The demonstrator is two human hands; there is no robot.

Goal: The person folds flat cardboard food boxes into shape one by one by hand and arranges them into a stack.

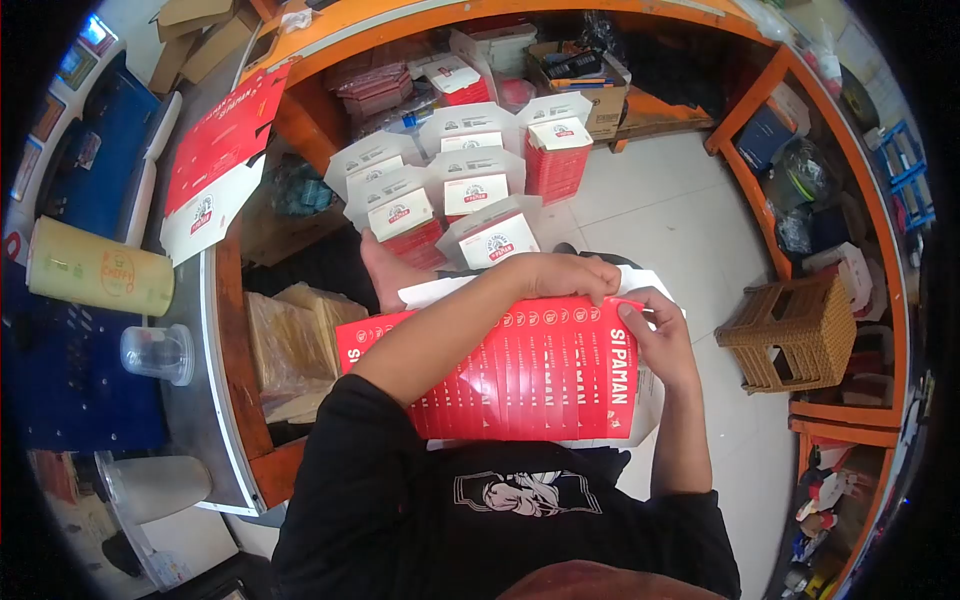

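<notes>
Sheets (520, 380), red and printed SI PAMAN, lie fanned in overlapping rows across the seated person's lap, just off centre toward 6 o'clock in the head view. Paler card (648, 405) shows beneath them. The left hand (575, 278), between 2 and 3 o'clock, has its fingers curled over the sheets' far edge; I cannot tell whether it grips. The right hand (660, 335), just past 3 o'clock, pinches the end sheet's corner, thumb on the red face. Both hands are close together.

Toward 12 o'clock, red-and-white stacks (558, 172) stand grouped on the floor (650, 205), with a bare foot (385, 272) near them at 10. Also at 10, a larger red-and-white blank (225, 150) lies on the worktop (205, 320). A yellow cup (100, 268) is at 9, a clear cup (157, 354) just below it. At 3 sits a woven stool (800, 325).
</notes>
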